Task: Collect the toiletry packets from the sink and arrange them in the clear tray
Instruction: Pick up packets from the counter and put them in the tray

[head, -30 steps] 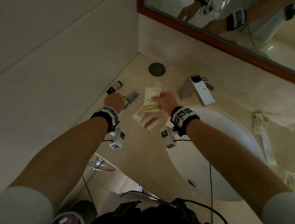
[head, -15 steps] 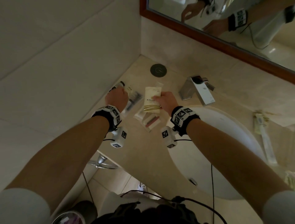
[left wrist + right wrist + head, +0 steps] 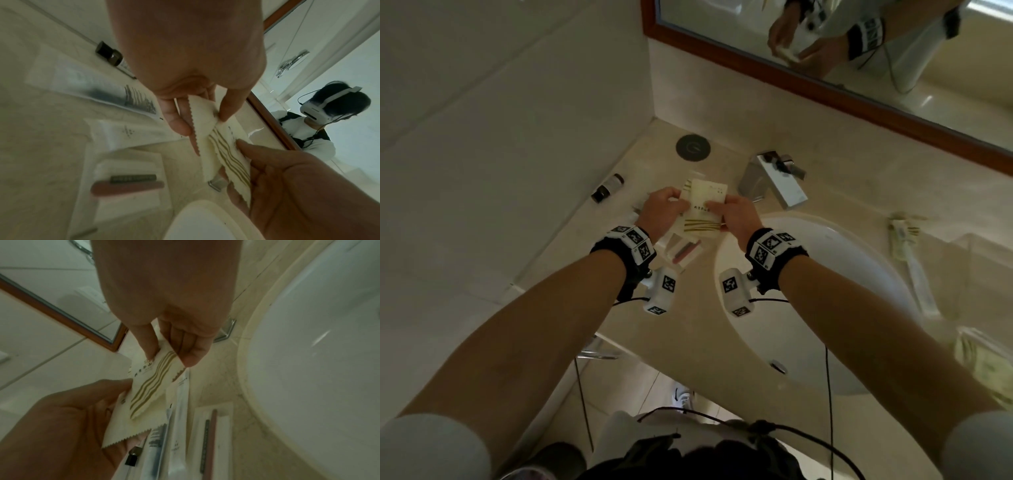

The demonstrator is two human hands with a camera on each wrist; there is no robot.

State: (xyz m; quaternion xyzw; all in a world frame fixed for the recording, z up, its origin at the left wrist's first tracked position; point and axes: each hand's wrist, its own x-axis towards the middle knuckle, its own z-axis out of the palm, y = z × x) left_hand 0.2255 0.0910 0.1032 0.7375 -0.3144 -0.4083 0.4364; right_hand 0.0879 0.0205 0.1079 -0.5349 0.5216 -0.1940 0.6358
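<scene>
On the counter left of the sink, both hands now meet over the loose packets. The left hand, a second ago down among them, has risen to pinch a second cream packet against the striped packet gripped by the right hand. Gathering proceeds; the clear tray stands well apart.

Each wrist wears a black band with square-code markers, a white camera module and thin black cable; sleeves white.

Two packets held between the left hand and right hand above the counter, more packets lying on the counter beneath them, small bottle to the left by the wall, faucet behind the sink, sink to the right of the hands, another packet on the counter right of the sink.
</scene>
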